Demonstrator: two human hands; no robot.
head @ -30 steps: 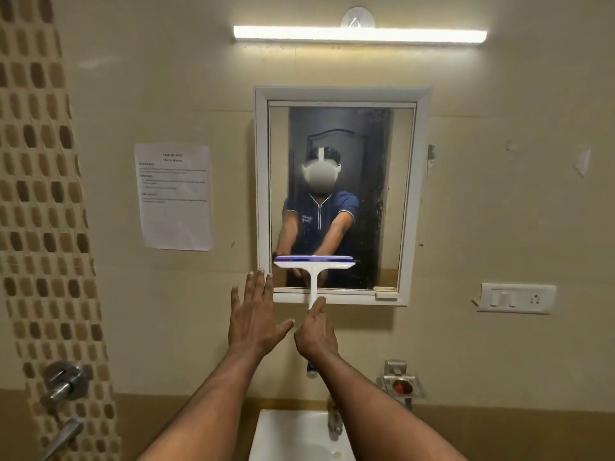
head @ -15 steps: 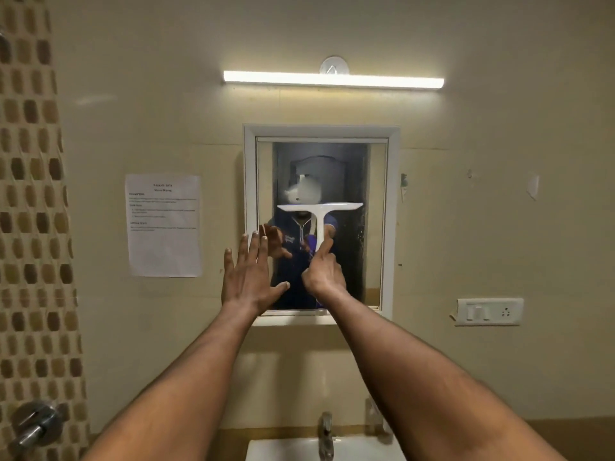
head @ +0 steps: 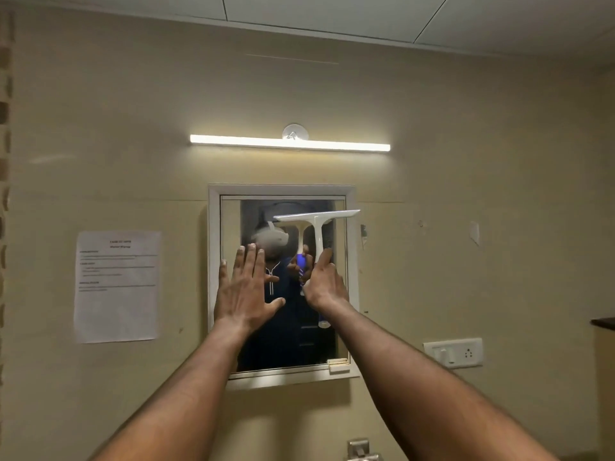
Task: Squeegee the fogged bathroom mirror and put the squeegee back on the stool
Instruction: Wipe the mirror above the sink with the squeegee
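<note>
High on the right side of the mirror point(head: 283, 281) we find the squeegee point(head: 317, 224), its blade near the top edge of the glass and slightly tilted, the right end reaching the white frame. A second ago the blade sat at the bottom of the mirror, and half a second ago it was at mid-height; we judge that one downward pass is complete and the tool has been carried back up for another.

The right hand point(head: 324, 284) is wrapped round the handle, fingers closed on it below the neck. The left hand point(head: 244, 287) is spread flat, fingers open and holding nothing, at the left edge of the mirror (whether the palm actually presses the glass or frame, we cannot tell).

The upper glass looks hazier than the darker reflection below, so wiping is in our view unfinished. Whether the blade touches the glass at this instant is not evident. The stool is not in view, so the return step remains outstanding. A paper notice point(head: 117, 286) hangs on the wall to the left.
</note>
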